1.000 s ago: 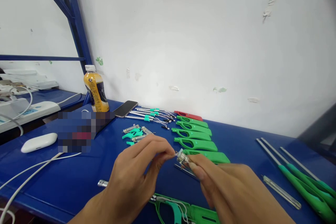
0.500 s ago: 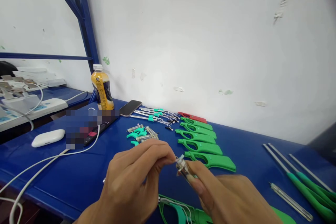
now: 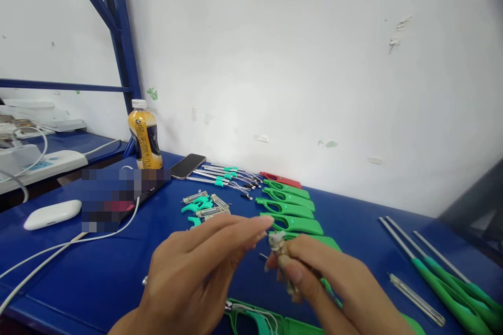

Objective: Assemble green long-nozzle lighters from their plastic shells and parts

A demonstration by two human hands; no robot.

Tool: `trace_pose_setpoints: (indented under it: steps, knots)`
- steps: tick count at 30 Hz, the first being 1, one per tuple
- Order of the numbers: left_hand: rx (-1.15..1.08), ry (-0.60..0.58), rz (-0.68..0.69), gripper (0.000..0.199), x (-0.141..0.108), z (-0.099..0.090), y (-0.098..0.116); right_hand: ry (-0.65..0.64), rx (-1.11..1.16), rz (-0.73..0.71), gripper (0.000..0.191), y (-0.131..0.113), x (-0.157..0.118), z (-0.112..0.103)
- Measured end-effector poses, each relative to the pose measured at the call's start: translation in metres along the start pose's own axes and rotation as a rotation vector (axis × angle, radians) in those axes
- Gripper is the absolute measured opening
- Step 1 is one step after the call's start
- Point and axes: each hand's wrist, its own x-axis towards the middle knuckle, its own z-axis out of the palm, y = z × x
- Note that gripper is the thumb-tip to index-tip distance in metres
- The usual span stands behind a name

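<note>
Blue counter (image 3: pixel 353 214) set against a white wall (image 3: pixel 294 63), with work under way at the near side, centre. Clear tube with a pale end fitting (image 3: pixel 279 247) held above the counter, pinched between thumb and fingers of the right hand (image 3: pixel 330 277), fitting end uppermost, body tilted. Left hand (image 3: pixel 192 277) raised just beside it, back toward the camera, fingers stretched forward and pressed close together, fingertips near the fitting. Contact with the tube, or any small piece between left thumb and fingers: cannot tell, inner side hidden.

Below the hands, partly cut off by the lower edge of view: opened green casing (image 3: pixel 301 327) with a curved turquoise part (image 3: pixel 262 320) and white wires inside. Beyond the right hand: row of green casings (image 3: pixel 294 210) running toward the wall, with one red casing (image 3: pixel 285 180) at the far end. Left of that row: metal rods with turquoise collars (image 3: pixel 228 176) and thin wire leads. Nearer, past the left hand: loose clear tubes (image 3: pixel 209 212) mixed with turquoise pieces (image 3: pixel 203 202).

At right: green-handled items (image 3: pixel 448 298) with long metal rods, lying side by side; single clear tube (image 3: pixel 416 299) lying just beside.

At left: phone (image 3: pixel 188 166) lying flat, yellow bottle (image 3: pixel 146 138) upright, white case (image 3: pixel 53 214), white cable (image 3: pixel 51 247). Item near the bottle pixelated, not identifiable.
</note>
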Motion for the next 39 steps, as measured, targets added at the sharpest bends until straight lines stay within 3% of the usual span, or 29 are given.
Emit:
trace_pose_setpoints:
  steps: [5, 9, 17, 24, 29, 34, 39]
  knots:
    - [-0.001, -0.098, -0.006, 0.032, 0.005, 0.001, -0.009, 0.023, 0.337, 0.255, 0.031, 0.005, -0.002, -0.025]
    - [0.027, -0.210, 0.068, 0.034, 0.003, 0.009, -0.014, 0.090, 0.409, 0.365, 0.027, 0.005, -0.005, -0.038]
    - [0.085, -0.571, 0.091, 0.030, -0.008, 0.016, -0.021, 0.164, 0.327, 0.378, 0.040, -0.004, -0.004, -0.039]
    - [0.134, -0.832, 0.029, 0.030, -0.010, 0.020, -0.018, 0.136, 0.209, 0.374, 0.044, 0.007, -0.017, -0.039]
    - [0.127, -0.872, 0.021, 0.027, -0.010, 0.021, -0.016, 0.157, 0.063, 0.363, 0.044, 0.009, -0.018, -0.039]
    - [0.085, -0.891, -0.009, 0.025, -0.013, 0.025, -0.015, 0.277, -0.074, 0.283, 0.058, 0.003, -0.010, -0.033]
    - [0.070, -0.914, -0.013, 0.019, -0.019, 0.026, -0.015, 0.278, -0.066, 0.280, 0.068, -0.002, -0.007, -0.029]
